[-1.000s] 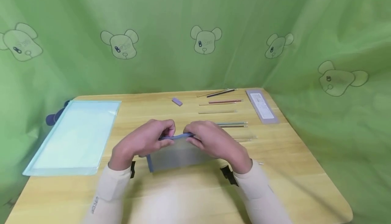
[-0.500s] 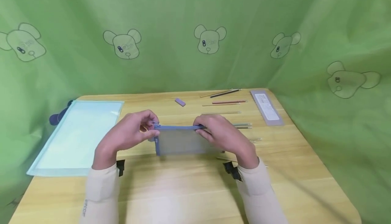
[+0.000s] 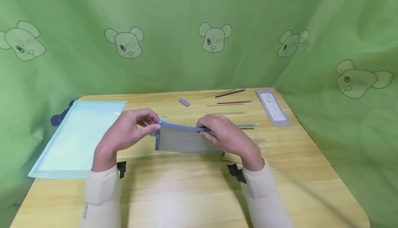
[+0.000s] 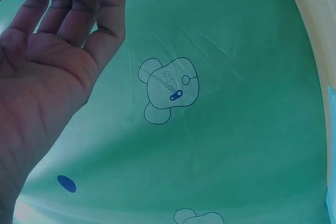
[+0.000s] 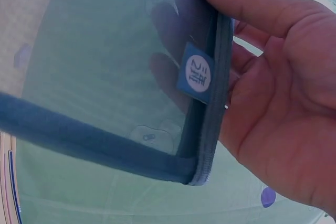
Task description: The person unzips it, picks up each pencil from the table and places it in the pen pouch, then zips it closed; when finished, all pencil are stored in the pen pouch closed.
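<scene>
Held up over the table is a see-through zip pouch (image 3: 186,141) with blue edging and a blue zip along its top. My left hand (image 3: 130,127) pinches its upper left corner between thumb and fingers, beside a ring-shaped zip pull (image 3: 165,119). Toward the other end, my right hand (image 3: 222,134) grips the zip edge. In the right wrist view the thumb lies on the near side of the pouch (image 5: 110,66), and fingers show through from behind. A small blue tag (image 5: 195,73) hangs by the zip. The left wrist view shows my left palm (image 4: 47,72); the pouch is out of that frame.
Several pencils (image 3: 227,113) lie in rows on the wooden table (image 3: 174,193) at right, some partly hidden by my right arm. A purple eraser (image 3: 184,102) lies behind the pouch. A pale blue zip folder (image 3: 77,141) is at left, a labelled lilac strip (image 3: 273,107) at far right.
My left hand has moved left along the zip to the pouch's corner, and the zip edge, bunched before, is now stretched straight. The pouch's left end has risen slightly.
</scene>
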A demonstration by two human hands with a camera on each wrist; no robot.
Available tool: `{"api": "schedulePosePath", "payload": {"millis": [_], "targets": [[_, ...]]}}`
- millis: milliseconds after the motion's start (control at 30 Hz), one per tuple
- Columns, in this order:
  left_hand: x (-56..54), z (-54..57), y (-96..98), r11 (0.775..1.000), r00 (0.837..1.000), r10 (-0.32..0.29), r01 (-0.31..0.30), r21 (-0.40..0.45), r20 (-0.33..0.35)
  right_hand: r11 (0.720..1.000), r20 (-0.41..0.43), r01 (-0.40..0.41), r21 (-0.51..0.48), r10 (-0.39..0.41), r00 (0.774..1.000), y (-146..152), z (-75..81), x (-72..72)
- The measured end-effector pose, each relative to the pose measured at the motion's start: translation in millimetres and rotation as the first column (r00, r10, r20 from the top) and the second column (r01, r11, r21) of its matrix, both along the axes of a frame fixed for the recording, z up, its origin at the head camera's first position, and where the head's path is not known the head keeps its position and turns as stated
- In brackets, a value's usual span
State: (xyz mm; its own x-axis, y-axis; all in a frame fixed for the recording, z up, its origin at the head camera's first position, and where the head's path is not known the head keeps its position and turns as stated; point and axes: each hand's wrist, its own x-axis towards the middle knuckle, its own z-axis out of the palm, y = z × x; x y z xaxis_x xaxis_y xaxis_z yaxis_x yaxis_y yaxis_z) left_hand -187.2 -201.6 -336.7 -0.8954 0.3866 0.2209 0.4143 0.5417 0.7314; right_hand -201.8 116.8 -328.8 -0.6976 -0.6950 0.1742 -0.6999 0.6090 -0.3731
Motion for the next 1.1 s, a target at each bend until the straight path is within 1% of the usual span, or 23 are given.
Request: {"api": "schedulePosePath", "payload": {"millis": [167, 333, 433, 500, 633, 767, 900, 1000, 1100], "targets": [[0.5, -1.8, 3.9, 1.000, 0.999, -0.020, 0.021, 0.014, -0.026, 1.000, 0.015, -0.010, 0.004, 0.010, 1.000, 1, -1.4, 0.9], [2.0, -3.1, 11.4, 0.997, 0.995, -0.076, 0.076, -0.010, -0.057, 0.999, 0.088, -0.019, -0.027, 0.021, 0.996, -5, -3.5, 3.2], [3.2, -2.8, 16.6, 0.993, 0.992, -0.114, 0.112, -0.028, -0.055, 0.998, 0.133, -0.034, -0.055, 0.041, 0.990, -12, -5.3, 4.7], [4.4, -2.1, 19.6, 0.991, 0.991, -0.129, 0.128, -0.034, -0.043, 0.996, 0.144, -0.048, -0.070, 0.057, 0.988, -16, -6.7, 5.7], [7.9, 0.7, 24.2, 0.987, 0.986, -0.161, 0.160, -0.032, -0.033, 0.992, 0.142, -0.071, -0.106, 0.086, 0.986, -23, -9.6, 7.7], [10.6, 3.0, 26.1, 0.982, 0.981, -0.186, 0.185, -0.035, -0.048, 0.979, 0.123, -0.092, -0.182, 0.116, 0.986, -29, -11.9, 8.7], [11.9, 5.2, 26.8, 0.979, 0.978, -0.199, 0.197, -0.044, -0.059, 0.963, 0.074, -0.113, -0.246, 0.135, 0.988, -35, -12.3, 9.5], [13.0, 6.6, 26.4, 0.978, 0.978, -0.203, 0.201, -0.048, -0.048, 0.956, 0.069, -0.102, -0.274, 0.125, 0.990, -37, -10.9, 11.4], [14.4, 7.3, 25.9, 0.977, 0.977, -0.211, 0.209, -0.052, -0.037, 0.952, 0.098, -0.073, -0.299, 0.106, 0.989, -38, -9.1, 13.5]]}}
